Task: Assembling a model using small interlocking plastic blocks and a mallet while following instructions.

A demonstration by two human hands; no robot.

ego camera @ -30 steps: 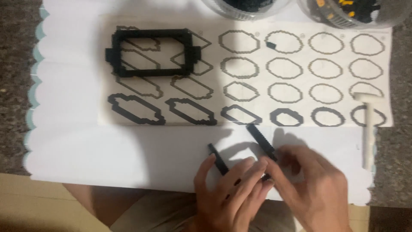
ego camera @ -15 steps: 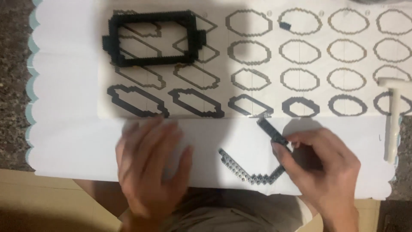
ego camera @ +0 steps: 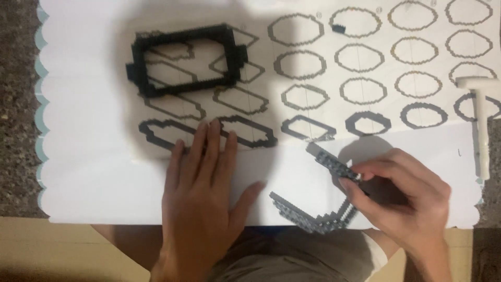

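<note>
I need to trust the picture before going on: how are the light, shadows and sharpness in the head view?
Head view: dim, warm light; a broad soft shadow covers the black frame at upper left, another lies beside the right hand over the brick strip. The left hand looks slightly soft. The printed sheet is readable, without glare.

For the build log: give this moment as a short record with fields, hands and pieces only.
left hand: left hand lies flat, palm down, on the white sheet, fingers reaching the printed outlines
right hand: right hand pinches the grey brick strip
strip: bent chain of small bricks, lower end near the sheet's front edge
nearby: black rectangular brick frame upper left; white tool at right
</note>
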